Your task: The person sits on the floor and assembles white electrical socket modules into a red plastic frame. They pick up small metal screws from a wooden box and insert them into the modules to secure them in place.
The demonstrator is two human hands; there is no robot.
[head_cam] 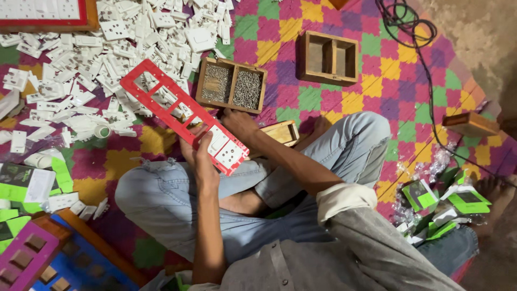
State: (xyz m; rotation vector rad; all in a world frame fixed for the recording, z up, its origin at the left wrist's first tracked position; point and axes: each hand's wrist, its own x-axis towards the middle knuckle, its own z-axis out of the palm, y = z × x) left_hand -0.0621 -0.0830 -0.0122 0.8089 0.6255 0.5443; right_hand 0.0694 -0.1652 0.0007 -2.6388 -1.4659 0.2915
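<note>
A long red plastic frame [161, 99] with several rectangular openings slants from upper left to lower right above my lap. Two white switch and socket modules [225, 150] sit in its near end. My left hand [200, 156] grips the frame's near end from below, thumb against a white module. My right hand [237, 123] rests on the frame's far edge, just in front of a wooden two-compartment box [231, 84] filled with small metal screws.
A big heap of white switch parts [97, 48] covers the upper left of the chequered mat. An empty wooden box [328, 58], a small wooden block [281, 132], green packets [441, 202], a black cable [425, 64] and coloured frames [37, 258] lie around my crossed legs.
</note>
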